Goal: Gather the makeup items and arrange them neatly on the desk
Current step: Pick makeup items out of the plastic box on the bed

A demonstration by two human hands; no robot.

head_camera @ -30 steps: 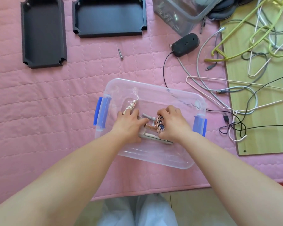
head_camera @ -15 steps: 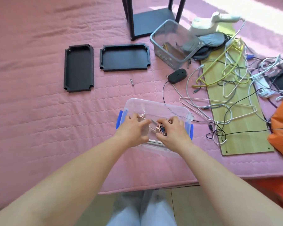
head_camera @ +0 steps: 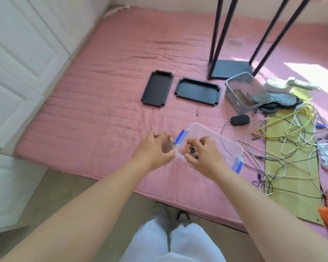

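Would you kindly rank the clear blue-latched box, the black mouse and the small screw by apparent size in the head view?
1. Clear blue-latched box, the largest by far.
2. Black mouse, much smaller; it lies somewhat farther from the camera, but not enough to change the order.
3. Small screw, the smallest, a thin sliver.

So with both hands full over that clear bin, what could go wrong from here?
1. The left hand grips a round mirror-like item beside the clear bin; it could knock the rim or slip.
2. The right hand holds several small patterned items at once; one may drop back in.
3. The bin sits near the pink mattress edge, so a nudge might tip it off.
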